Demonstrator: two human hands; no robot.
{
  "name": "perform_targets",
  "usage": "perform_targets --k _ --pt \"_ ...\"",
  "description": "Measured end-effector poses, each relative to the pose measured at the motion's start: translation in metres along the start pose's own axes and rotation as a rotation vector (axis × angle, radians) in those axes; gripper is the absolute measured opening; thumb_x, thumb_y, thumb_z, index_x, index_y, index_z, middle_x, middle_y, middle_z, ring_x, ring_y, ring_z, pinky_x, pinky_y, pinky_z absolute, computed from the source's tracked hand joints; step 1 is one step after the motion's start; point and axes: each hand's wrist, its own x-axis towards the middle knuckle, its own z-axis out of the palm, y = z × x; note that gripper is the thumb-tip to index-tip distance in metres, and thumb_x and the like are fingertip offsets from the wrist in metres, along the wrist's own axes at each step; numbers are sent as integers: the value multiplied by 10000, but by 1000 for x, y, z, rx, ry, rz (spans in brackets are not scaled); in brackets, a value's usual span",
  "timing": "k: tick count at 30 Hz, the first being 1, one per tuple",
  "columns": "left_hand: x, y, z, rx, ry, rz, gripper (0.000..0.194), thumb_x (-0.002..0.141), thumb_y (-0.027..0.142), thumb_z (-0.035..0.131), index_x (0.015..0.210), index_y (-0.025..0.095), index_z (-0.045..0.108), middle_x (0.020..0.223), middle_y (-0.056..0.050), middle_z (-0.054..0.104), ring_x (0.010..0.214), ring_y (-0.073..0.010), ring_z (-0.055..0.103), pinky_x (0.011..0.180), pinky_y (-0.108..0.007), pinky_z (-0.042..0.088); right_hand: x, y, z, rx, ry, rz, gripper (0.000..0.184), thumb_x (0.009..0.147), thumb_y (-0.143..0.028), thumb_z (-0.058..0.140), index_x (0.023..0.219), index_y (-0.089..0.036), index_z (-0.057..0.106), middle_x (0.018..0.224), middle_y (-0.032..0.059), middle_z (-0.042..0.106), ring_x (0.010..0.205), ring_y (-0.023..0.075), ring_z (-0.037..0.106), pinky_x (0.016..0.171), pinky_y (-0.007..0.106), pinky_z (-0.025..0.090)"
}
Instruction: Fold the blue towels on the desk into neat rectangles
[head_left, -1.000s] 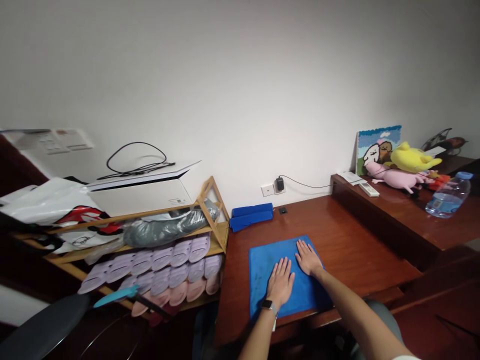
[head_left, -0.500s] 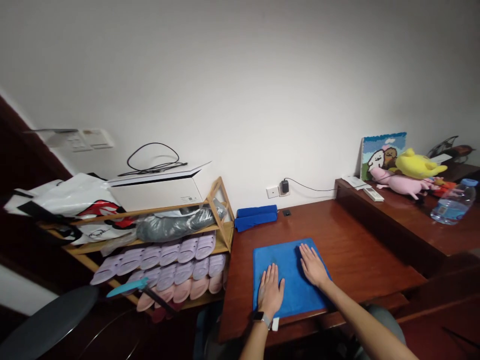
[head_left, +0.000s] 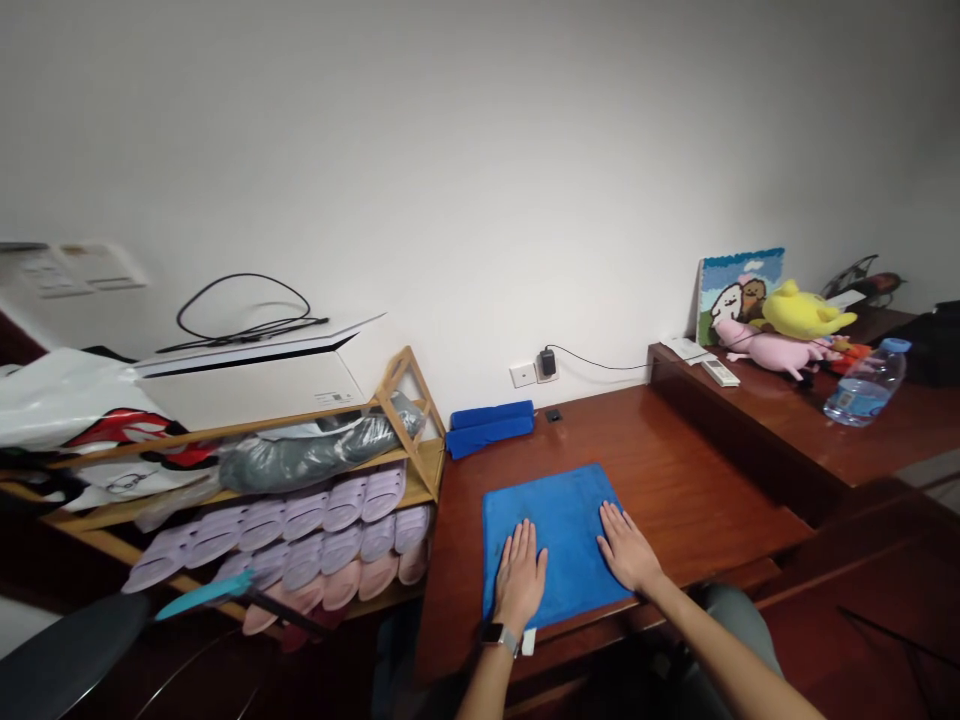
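**Pressing unevenly could ruck the blue cloth point(head_left: 570, 550)**

Head view: the left hand point(head_left: 520, 580) and right hand point(head_left: 631, 555) lie palm-down on it, fingers extended, at the table's point(head_left: 675, 460) near edge. A pull towards the body could drag it over that edge. Compared with half a second ago, the right hand sits closer to the cloth's near-right corner.

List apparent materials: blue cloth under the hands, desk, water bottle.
Blue cloth: matte fabric, perhaps microfiber; dull surface, no shine.
Desk: reddish-brown wood or veneer, glossy; sheen, faint streaks.
Water bottle: likely clear, shiny plastic; see-through wall, highlights.
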Motion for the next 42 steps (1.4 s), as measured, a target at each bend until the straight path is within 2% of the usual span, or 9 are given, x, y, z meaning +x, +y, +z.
perform_targets --k 4,7,9,12,17,20,27,35,42 --pt "13 51 -3 -59 27 107 602 1101 424 207 1641 173 291 1701 -71 315 1578 -211 283 1294 -453 294 2 2 3 -5 17 -2 768 1068 -543 134 1632 -41 276 1710 134 208 1602 234 178 1314 421 153" --pt "22 93 2 -102 -33 158 622 1098 460 191 1632 165 316 1695 -66 329 1577 -206 285 1297 -438 291 4 4 5 -8 10 -10 764 1068 -536 127 1629 -43 284 1710 132 208 1603 239 174 1313 428 153" --pt "24 105 7 -107 -68 135 629 1095 473 189 1620 166 349 1684 -73 351 1571 -216 305 1295 -451 296 4 4 6 -10 4 -14 764 1068 -539 121 1630 -47 283 1712 128 205 1603 239 170 1313 424 153" --pt "16 89 13 -77 -55 53 619 1090 459 202 1618 177 362 1686 -72 346 1574 -232 297 1298 -471 288 4 4 7 -3 6 -8 768 1067 -552 119 1638 -60 267 1714 123 197 1602 232 170 1312 422 154" --pt "-16 16 10 27 -8 -209 626 1079 414 222 1612 120 369 1677 -121 350 1569 -265 306 1294 -494 284 4 5 8 18 15 4 769 1067 -562 134 1641 -67 268 1715 121 208 1603 225 176 1316 419 144" --pt "-32 -10 7 73 34 -266 635 1076 421 229 1624 121 344 1674 -126 355 1565 -260 317 1293 -480 285 4 6 8 23 14 7 760 1066 -552 154 1642 -69 271 1716 122 216 1603 229 180 1316 421 143" --pt "-39 -8 7 54 71 -285 652 1070 429 246 1654 140 255 1653 -145 387 1554 -282 339 1280 -511 303 3 9 15 3 28 8 780 1058 -573 117 1644 -86 279 1715 118 229 1598 235 200 1312 430 146" --pt "-34 -11 4 54 32 -308 643 1063 425 273 1630 127 335 1643 -150 414 1544 -289 365 1275 -496 310 9 6 12 -9 -42 46 744 1054 -535 153 1640 -104 308 1708 115 257 1596 237 212 1305 447 136" --pt "6 -17 -16 37 96 -102 599 1088 398 219 1630 172 337 1670 -88 388 1559 -237 335 1274 -464 324 63 -5 -19 9 -10 -1 716 1055 -448 147 1626 -56 329 1700 125 286 1596 229 215 1308 411 123"
